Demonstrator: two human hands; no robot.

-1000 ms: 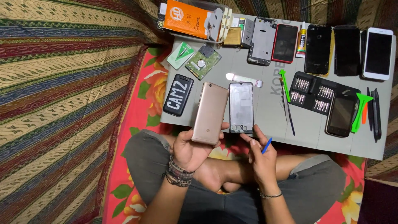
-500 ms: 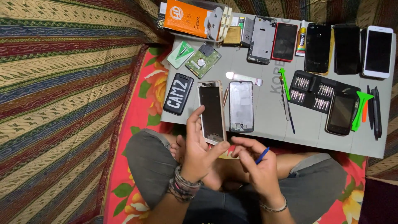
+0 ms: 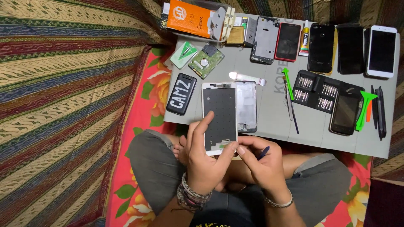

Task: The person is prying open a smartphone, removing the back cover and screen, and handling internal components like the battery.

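Observation:
My left hand [image 3: 204, 162] holds a phone frame [image 3: 219, 117] by its lower end, dark inner side up, pale gold edges, over the near edge of the grey work mat [image 3: 273, 122]. My right hand [image 3: 261, 162] grips a thin blue tool [image 3: 264, 152] and its fingertips touch the frame's bottom right corner. A loose phone screen panel [image 3: 246, 106] lies on the mat just right of the frame.
On the mat: a black case [image 3: 181, 94], a hard drive [image 3: 205, 61], an orange box [image 3: 189, 17], several phones [image 3: 320, 47] along the far edge, a bit set [image 3: 315, 90], green pry tools [image 3: 288, 83], a glue tube [image 3: 304, 38]. Striped fabric lies to the left.
The left hand turned the phone part over, from its gold back to its dark inner side, and drew it nearer. The right hand came in to its bottom corner.

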